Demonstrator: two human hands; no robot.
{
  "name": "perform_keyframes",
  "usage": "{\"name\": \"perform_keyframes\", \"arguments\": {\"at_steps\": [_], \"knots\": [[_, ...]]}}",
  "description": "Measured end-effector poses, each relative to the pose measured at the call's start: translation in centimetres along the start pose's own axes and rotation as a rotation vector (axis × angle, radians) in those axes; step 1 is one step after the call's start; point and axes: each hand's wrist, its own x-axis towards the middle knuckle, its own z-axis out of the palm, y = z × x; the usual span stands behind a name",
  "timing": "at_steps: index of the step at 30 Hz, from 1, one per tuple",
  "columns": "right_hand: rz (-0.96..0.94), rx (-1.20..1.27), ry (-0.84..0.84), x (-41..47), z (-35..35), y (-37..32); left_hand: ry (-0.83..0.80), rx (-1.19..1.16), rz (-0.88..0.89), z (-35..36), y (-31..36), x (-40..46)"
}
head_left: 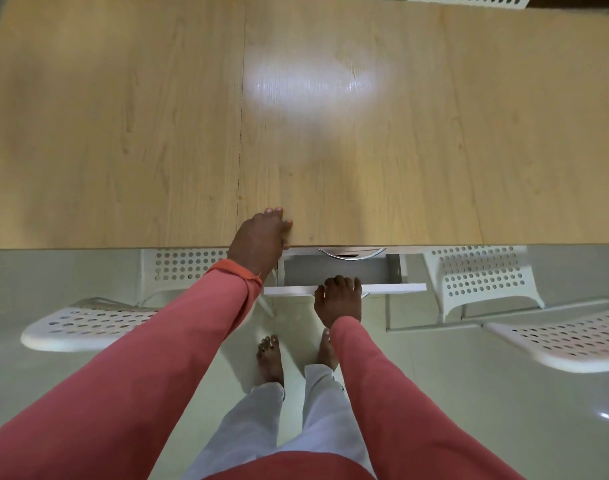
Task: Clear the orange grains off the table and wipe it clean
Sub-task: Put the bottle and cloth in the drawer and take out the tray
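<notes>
The wooden table (330,133) fills the view, with a few tiny orange grains (240,196) by its seam (barely visible). Beneath its near edge, a white drawer (393,288) stands open. Left hand (259,239) rests on the table edge, fingers loosely bent, holding nothing; right hand (338,299) curls over the drawer front

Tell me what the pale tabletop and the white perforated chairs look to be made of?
The pale tabletop looks like wood-grain laminate or sealed wood: printed-looking grain, a panel seam and a soft glossy glare. The white perforated chairs look like painted metal or moulded plastic: thin smooth shells with punched round holes; which one I cannot tell.
</notes>
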Motion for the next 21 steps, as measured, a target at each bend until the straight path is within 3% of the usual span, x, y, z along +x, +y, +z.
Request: {"name": "perform_keyframes", "arguments": {"at_steps": [4,7,11,14,18,21], "knots": [[0.056,0.041,-0.091,1.1,-1.1,0.5,-0.006,0.012,0.006,-0.1,0.1,-0.1],[0.283,0.205,-0.121,1.8,-1.1,1.5,-0.002,0.01,0.006,0.0,0.0,0.0],[0.583,0.421,-0.025,2.3,-1.1,1.6,0.001,-0.011,0.009,0.0,-0.1,0.1],[0.797,0.664,-0.063,3.5,-0.8,2.0,0.013,-0.001,0.009,0.0,-0.1,0.1],[1.008,1.186,-0.141,5.0,-0.2,3.8,0.023,0.001,0.009,0.3,-0.1,0.2],[1.047,1.215,-0.205,4.8,1.1,5.7,0.026,0.004,-0.001,0.3,-0.2,0.3]]}}
